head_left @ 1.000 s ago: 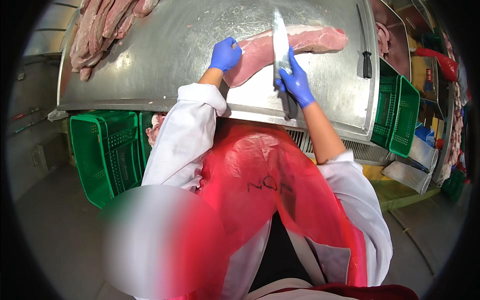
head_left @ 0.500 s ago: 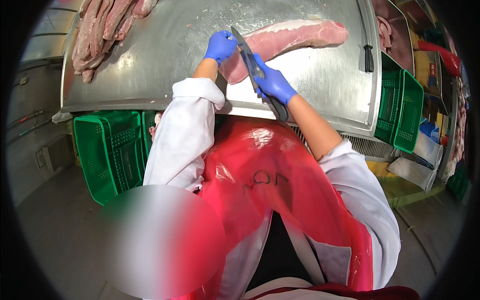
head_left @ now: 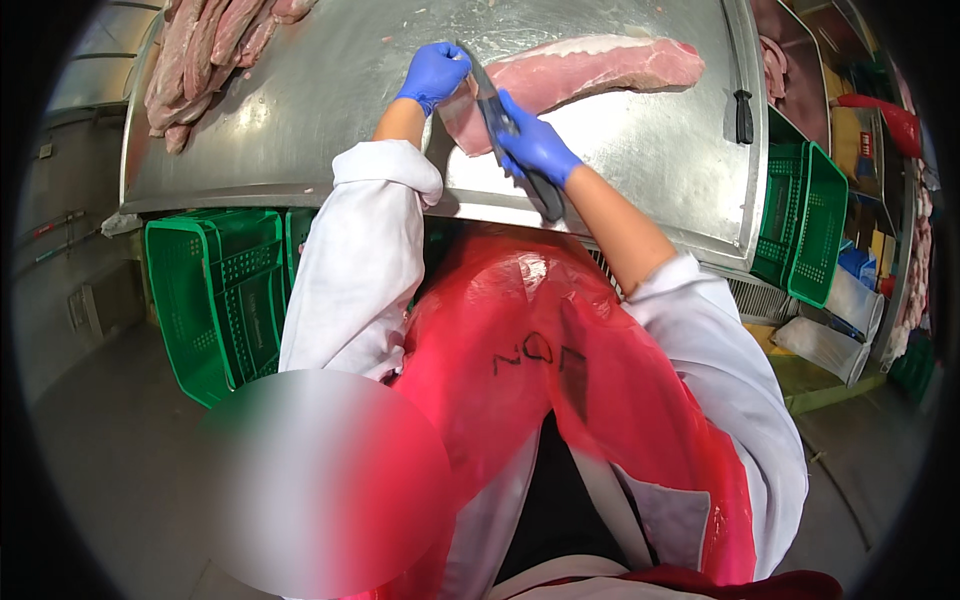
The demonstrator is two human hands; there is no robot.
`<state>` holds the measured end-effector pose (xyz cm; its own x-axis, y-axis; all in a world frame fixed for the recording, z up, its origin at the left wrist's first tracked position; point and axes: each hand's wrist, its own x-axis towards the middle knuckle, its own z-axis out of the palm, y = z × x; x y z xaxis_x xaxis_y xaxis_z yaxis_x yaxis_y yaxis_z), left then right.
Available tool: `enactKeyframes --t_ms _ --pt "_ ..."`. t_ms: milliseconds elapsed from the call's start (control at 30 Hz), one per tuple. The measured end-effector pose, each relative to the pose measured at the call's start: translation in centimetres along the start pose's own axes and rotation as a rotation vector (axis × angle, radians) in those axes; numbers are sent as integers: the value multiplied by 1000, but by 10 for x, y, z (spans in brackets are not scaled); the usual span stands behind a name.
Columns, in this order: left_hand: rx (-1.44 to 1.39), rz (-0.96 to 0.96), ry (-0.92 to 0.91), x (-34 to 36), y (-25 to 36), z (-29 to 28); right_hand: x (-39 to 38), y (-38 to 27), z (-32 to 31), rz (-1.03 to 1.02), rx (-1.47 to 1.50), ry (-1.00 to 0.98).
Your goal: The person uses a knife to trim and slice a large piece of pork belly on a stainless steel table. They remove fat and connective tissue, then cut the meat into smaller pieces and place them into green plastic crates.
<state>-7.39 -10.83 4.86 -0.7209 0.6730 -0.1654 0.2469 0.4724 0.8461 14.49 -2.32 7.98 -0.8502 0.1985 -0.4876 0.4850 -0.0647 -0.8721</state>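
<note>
A long pink pork loin (head_left: 600, 78) with a pale fat edge lies across the steel table. My left hand (head_left: 437, 76), in a blue glove, is closed in a pinch on the edge of the loin's left end; its fingertips are partly hidden. In my blue-gloved right hand (head_left: 540, 148) is a knife (head_left: 484, 93) with a dark handle, fingers wrapped around it. The blade slants up and left over the loin's left end, its tip close to my left fingers. The handle's end sticks out below my right hand, near the table's front edge.
Several long strips of meat (head_left: 205, 60) are heaped at the table's (head_left: 300, 150) far left. A second dark-handled tool (head_left: 743, 117) lies near its right edge. Green crates stand below the front left (head_left: 215, 300) and at the right (head_left: 812, 225). More meat (head_left: 772, 68) sits beyond the right edge.
Both hands and the knife have shifted slightly left and up. The blade has turned a little more upright, while the loin lies nearly as before.
</note>
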Motion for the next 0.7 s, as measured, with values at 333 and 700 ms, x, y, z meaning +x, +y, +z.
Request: enactKeyframes --t_ms 333,700 --pt "-168 35 -26 -11 -1 -22 11 2 19 -64 -160 23" --pt "-498 21 69 -43 -16 -46 57 34 17 -301 -751 48"
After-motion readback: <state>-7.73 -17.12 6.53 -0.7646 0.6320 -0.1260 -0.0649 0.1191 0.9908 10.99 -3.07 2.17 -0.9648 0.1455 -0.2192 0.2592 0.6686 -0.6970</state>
